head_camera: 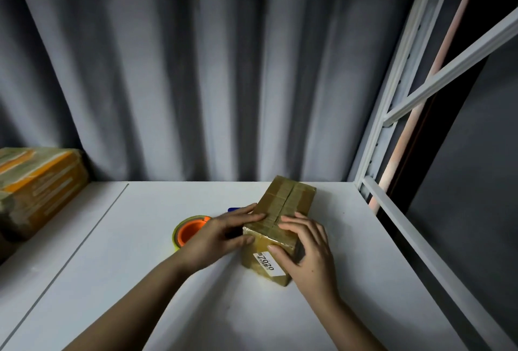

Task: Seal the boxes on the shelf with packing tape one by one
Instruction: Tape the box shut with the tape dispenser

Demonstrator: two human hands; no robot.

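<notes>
Item: 1 small taped cardboard box [283,218], right of shelf [112,238] centre beside tape roll [188,231]; left hand [221,234] and right hand [304,247] rest flat, fingers extended; likely light, rigid, slick-surfaced; grasp side walls.

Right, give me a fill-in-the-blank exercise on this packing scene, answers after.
1. Both hands rest on the small taped ____ on the white shelf.
2. The tape roll beside the left hand has an ____ core.
3. The white label near the right hand reads ____.
4. A larger box sits at the shelf's far ____.

Answers: box; orange; 7020; left
</notes>
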